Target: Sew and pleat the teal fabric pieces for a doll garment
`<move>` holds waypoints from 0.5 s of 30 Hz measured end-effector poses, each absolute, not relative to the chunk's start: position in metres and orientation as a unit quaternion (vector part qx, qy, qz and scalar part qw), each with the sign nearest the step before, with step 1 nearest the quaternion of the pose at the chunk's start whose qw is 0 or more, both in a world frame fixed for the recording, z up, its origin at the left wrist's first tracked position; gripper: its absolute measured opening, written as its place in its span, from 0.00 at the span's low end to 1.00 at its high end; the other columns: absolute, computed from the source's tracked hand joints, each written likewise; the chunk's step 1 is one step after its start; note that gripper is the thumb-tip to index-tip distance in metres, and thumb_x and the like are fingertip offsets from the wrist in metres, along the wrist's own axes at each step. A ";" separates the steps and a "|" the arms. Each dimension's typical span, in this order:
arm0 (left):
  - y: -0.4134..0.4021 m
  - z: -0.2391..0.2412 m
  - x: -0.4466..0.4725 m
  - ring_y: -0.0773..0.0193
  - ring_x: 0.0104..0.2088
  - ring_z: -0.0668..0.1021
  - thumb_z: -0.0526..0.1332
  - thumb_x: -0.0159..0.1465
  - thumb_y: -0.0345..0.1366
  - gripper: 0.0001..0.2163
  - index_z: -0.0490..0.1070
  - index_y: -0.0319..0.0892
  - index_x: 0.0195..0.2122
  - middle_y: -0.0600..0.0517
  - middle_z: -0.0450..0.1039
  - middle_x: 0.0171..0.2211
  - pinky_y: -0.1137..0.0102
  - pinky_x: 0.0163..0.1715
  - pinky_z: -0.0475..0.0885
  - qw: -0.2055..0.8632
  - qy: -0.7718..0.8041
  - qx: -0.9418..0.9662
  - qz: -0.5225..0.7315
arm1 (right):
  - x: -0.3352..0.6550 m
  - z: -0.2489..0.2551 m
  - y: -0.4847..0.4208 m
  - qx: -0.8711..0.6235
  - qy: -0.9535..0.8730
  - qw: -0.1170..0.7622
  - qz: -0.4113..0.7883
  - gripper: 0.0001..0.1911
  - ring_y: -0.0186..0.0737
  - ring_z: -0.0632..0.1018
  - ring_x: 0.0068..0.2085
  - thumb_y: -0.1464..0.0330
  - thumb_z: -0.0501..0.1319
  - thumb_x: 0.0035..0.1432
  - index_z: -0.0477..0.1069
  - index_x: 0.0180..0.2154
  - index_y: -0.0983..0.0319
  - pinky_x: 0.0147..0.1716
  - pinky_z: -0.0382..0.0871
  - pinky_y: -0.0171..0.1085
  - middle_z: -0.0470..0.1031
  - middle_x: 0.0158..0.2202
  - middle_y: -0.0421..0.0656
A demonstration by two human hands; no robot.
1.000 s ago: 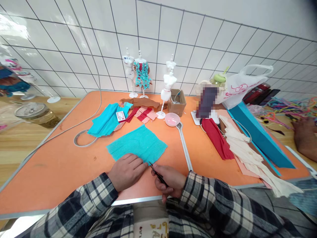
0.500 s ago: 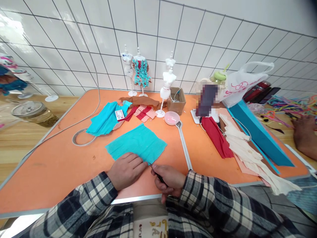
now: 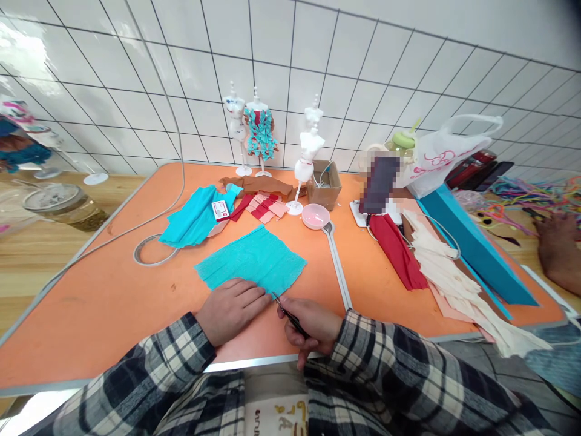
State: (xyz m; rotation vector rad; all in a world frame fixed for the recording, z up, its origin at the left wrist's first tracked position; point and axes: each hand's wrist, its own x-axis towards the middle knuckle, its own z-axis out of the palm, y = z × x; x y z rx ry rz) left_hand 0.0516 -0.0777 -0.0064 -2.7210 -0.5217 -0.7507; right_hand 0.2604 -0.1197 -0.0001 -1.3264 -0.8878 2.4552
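A piece of turquoise crepe paper lies flat on the orange table in front of me. My left hand rests flat, palm down, on its near edge, fingers stretched toward the right. My right hand is closed round small dark scissors, beside my left fingertips. The thin tip of the scissors points up and left at the paper's near edge. Part of the scissors is hidden by the fingers, and I cannot tell whether the blades touch the paper.
Beyond the paper are a folded turquoise bundle, a tape roll, a pink bowl and long grey tweezers. Small white mannequins stand by the wall. Red crepe paper lies to the right; another person's hand is farther right.
My right hand has turned slightly, so more of the dark scissors shows and their tip sits a little higher. My left hand and the turquoise paper stay nearly in place.
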 end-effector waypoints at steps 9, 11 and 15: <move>-0.079 -0.006 0.051 0.64 0.35 0.77 0.53 0.68 0.27 0.10 0.74 0.41 0.40 0.51 0.80 0.35 0.68 0.37 0.69 0.137 -0.178 -0.939 -0.261 | 0.257 -0.004 -0.112 -0.455 -0.294 0.125 0.831 0.16 0.26 0.50 0.09 0.57 0.34 0.71 0.52 0.38 0.57 0.16 0.73 0.36 0.60 0.12 0.27; -0.079 -0.006 0.050 0.65 0.36 0.77 0.53 0.68 0.27 0.10 0.74 0.41 0.41 0.51 0.79 0.35 0.68 0.38 0.69 0.135 -0.180 -0.939 -0.260 | 0.256 -0.005 -0.111 -0.455 -0.294 0.123 0.832 0.17 0.26 0.50 0.08 0.57 0.34 0.71 0.53 0.38 0.57 0.16 0.73 0.36 0.60 0.12 0.27; -0.079 -0.005 0.050 0.65 0.36 0.77 0.53 0.68 0.28 0.10 0.74 0.41 0.41 0.51 0.80 0.35 0.68 0.38 0.69 0.132 -0.175 -0.939 -0.265 | 0.253 -0.003 -0.110 -0.465 -0.290 0.125 0.827 0.17 0.26 0.49 0.08 0.57 0.34 0.71 0.53 0.38 0.57 0.16 0.72 0.35 0.59 0.11 0.26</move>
